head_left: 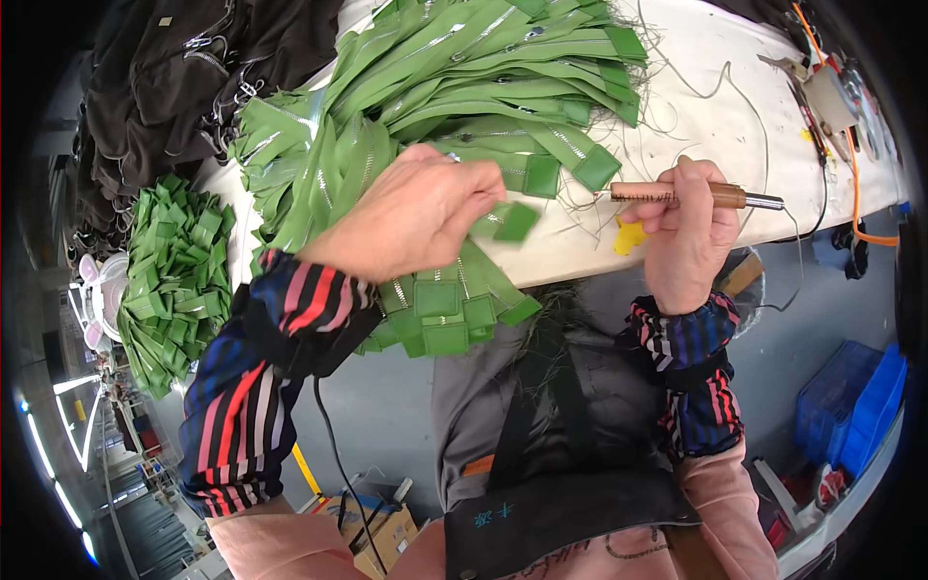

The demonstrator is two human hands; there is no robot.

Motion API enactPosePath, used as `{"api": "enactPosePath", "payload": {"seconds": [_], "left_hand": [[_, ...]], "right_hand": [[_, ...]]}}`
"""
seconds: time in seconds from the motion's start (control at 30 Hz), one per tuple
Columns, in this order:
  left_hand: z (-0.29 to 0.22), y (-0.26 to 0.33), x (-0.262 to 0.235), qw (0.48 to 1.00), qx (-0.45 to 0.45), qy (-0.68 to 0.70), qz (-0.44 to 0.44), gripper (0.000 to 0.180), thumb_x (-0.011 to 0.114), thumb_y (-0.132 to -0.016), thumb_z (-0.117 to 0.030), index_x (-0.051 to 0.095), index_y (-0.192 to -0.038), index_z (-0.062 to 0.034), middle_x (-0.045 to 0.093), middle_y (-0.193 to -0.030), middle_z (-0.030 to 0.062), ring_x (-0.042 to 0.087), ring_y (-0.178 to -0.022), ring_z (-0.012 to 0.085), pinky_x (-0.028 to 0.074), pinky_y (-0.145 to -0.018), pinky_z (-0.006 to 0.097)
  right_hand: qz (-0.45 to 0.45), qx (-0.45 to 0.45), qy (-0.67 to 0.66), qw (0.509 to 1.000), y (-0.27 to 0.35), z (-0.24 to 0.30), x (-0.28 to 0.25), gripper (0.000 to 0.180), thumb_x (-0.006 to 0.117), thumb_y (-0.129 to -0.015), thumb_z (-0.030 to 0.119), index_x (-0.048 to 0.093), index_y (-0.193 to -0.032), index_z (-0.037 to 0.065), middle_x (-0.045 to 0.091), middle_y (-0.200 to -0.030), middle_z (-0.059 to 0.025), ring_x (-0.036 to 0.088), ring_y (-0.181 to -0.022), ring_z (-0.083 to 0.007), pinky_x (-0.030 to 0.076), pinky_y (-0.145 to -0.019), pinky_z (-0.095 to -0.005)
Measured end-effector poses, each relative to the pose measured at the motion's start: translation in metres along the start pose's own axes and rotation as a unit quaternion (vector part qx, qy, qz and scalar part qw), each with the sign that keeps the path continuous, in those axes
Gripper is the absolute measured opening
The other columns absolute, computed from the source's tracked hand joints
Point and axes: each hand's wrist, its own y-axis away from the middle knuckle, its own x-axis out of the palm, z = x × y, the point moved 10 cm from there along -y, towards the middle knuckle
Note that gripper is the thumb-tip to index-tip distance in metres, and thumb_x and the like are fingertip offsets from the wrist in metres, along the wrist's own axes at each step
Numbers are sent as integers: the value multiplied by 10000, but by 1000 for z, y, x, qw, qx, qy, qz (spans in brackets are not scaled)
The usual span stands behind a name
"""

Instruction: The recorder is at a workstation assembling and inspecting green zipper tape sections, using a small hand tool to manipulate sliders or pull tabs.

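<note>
My left hand (416, 208) is closed in a pinch over the pile, and a green zipper (514, 222) with a square end tab comes out from under its fingers, a little blurred. In my right hand (691, 237) is a pen-like tool (730, 196) with a brown handle, its thin tip pointing left towards the zipper ends. A cable leaves the tool's metal rear end. Green zippers (454, 72) with silver teeth and square tabs lie heaped on the white table cover (580, 246). Several tabs (440, 300) hang over the near edge below my left hand.
Dark garments (145, 92) are piled at the far left, above a second bundle of green zippers (179, 275). Loose green threads litter the table and my dark apron (551, 406). A yellow piece (630, 235) lies by my right hand. Blue bins (851, 406) stand at lower right.
</note>
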Motion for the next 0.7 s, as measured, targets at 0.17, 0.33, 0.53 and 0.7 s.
{"api": "enactPosePath", "payload": {"seconds": [0.17, 0.33, 0.53, 0.7], "left_hand": [[-4, -9, 18, 998, -24, -56, -24, 101, 534, -809, -84, 528, -906, -60, 543, -756, 86, 529, -753, 264, 370, -760, 337], [-25, 4, -4, 982, 38, -66, -175, 181, 567, -753, -17, 523, -927, -35, 520, -879, 116, 504, -860, 300, 397, -773, 375], [-44, 10, 17, 996, 52, -10, -76, 253, 560, -752, -8, 497, -995, -30, 505, -886, 139, 507, -856, 308, 425, -729, 360], [-41, 14, 19, 993, 15, 53, -107, 330, 605, -742, -50, 463, -1039, -25, 507, -871, 144, 525, -818, 308, 435, -710, 359]], "right_hand": [[0, 6, 8, 1000, -1, -3, -2, 207, 540, -863, 157, 528, -725, 2, 548, -652, -54, 564, -455, -138, 384, -398, -195], [1, 0, -3, 1000, -1, -2, -1, 203, 542, -862, 158, 532, -737, -2, 552, -660, -55, 564, -457, -136, 386, -398, -192], [-2, 6, -8, 1000, -1, -2, -3, 191, 537, -863, 153, 532, -759, -8, 561, -695, -66, 564, -467, -134, 389, -405, -191], [0, 16, -7, 1000, -1, -5, -4, 181, 536, -858, 144, 532, -758, -6, 562, -700, -67, 563, -471, -132, 391, -412, -194]]}}
